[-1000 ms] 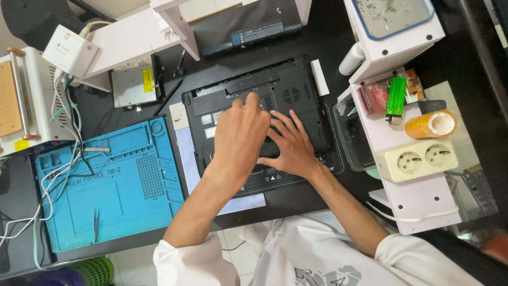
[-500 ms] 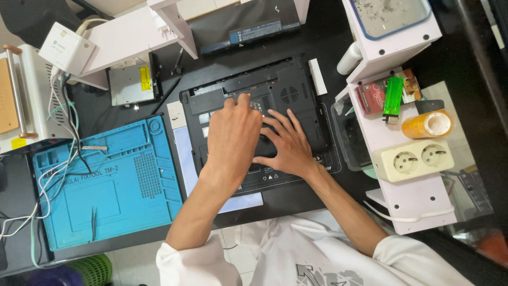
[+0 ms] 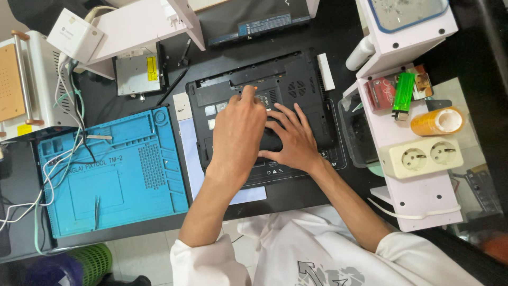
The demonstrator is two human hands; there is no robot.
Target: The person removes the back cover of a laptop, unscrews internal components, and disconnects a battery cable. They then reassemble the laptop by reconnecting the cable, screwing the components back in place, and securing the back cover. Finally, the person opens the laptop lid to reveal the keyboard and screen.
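A black laptop (image 3: pixel 296 79) lies bottom side up in the middle of the dark desk. My left hand (image 3: pixel 238 132) rests on its underside with the fingers reaching toward the upper edge near the battery bay. My right hand (image 3: pixel 291 139) lies flat beside it, fingers spread on the base cover. Neither hand holds a tool. What the fingertips touch is hidden under the hands.
A blue repair mat (image 3: pixel 114 169) with tweezers (image 3: pixel 96 211) lies left of the laptop. A silver drive (image 3: pixel 136 74) and a laptop battery (image 3: pixel 259 24) sit behind. On the right a white shelf (image 3: pixel 418 196) carries a socket strip (image 3: pixel 420 156), a green lighter (image 3: pixel 403 92) and an orange tape roll (image 3: pixel 436 121). Cables (image 3: pixel 63 137) trail at left.
Both hands stay on the laptop's underside. My left hand has shifted slightly toward the upper edge; the view has drifted a little.
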